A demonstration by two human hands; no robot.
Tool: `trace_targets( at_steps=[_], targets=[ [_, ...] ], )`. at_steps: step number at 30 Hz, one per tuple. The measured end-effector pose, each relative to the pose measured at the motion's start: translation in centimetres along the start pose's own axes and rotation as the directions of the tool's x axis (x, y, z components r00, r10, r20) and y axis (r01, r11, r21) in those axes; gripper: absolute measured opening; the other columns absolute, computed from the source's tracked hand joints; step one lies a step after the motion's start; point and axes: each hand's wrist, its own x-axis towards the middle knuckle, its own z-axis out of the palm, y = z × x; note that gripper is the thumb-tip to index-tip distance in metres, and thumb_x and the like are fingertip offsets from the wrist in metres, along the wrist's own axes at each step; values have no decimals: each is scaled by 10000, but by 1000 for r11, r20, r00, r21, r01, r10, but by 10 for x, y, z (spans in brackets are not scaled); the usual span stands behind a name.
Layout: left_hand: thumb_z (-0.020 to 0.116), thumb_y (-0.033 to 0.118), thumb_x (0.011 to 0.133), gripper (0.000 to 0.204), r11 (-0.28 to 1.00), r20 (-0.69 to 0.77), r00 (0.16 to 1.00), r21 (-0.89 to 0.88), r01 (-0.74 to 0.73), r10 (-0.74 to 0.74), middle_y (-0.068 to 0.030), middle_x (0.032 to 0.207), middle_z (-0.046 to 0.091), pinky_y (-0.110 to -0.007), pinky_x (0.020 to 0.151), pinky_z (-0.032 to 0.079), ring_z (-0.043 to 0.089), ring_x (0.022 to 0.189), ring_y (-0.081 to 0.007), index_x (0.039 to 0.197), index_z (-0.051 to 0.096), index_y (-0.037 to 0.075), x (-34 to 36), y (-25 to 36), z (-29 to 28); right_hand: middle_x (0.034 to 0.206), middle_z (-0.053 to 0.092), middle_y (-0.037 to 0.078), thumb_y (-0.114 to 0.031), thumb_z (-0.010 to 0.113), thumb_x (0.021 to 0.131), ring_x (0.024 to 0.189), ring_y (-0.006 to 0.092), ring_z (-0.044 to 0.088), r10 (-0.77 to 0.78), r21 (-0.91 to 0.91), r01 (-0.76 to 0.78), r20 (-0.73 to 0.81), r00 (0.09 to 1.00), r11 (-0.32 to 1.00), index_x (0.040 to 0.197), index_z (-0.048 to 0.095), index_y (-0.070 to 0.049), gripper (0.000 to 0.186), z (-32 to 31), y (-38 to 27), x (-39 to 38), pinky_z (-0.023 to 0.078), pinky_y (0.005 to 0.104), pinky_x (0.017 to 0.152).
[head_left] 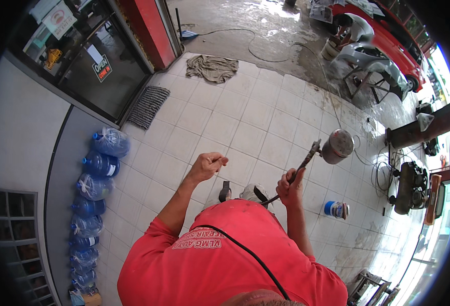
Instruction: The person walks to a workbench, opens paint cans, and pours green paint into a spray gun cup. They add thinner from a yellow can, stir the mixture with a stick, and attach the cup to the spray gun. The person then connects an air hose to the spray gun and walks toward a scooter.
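Observation:
My right hand (289,187) is wrapped round the handle of a spray gun (306,159), held out to the right of my body. At the gun's far end is a round metal paint cup (337,146), greyish red and stained. A dark hose (270,201) runs from the handle back toward my waist. In front of my chest, my left hand (208,167) is curled closed above the tiles, with nothing visible in it. Below it part of a dark sandal strap (225,191) shows.
Large blue water bottles (102,164) line the left wall. A grey mat (148,106) lies by the glass door (105,66), a crumpled cloth (212,68) farther off. To the right are a blue-labelled can (336,209) and a compressor (411,187). Beyond, a person (358,28) bends beside a red car (388,25).

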Motion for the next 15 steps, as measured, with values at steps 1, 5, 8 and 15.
trace_targets(
  at_steps=[1,5,8,15],
  targets=[
    [662,375,1012,424,999,32,999,39,-34,33,15,639,572,-259,566,427,531,633,-64,767,650,29,35,-2,-6,535,341,-15,-718,442,982,393,85,242,-29,9,29,-10,1000,1000,834,444,-144,592,8,-10,24,182,271,346],
    [630,357,1006,370,956,-92,990,283,-77,107,-102,722,621,-351,587,490,631,686,-214,864,623,16,170,-67,-25,534,341,-15,-720,448,978,396,88,232,-127,-27,127,0,992,992,835,445,-139,598,30,-48,133,186,266,360],
    [597,270,960,267,876,-228,970,446,185,-89,-249,1006,684,-513,783,544,661,940,-457,1031,592,13,230,-165,-38,536,342,-17,-717,465,973,402,86,229,-168,-16,168,37,985,986,824,446,-135,601,32,-83,223,181,265,369],
    [573,337,1005,411,586,-127,621,230,777,-774,-108,580,593,-376,416,451,542,423,-218,784,652,-1,136,-242,-130,532,347,-31,-590,535,1017,390,76,242,-165,-9,165,-6,986,986,800,448,-149,499,57,-177,437,185,259,358]
  ],
)
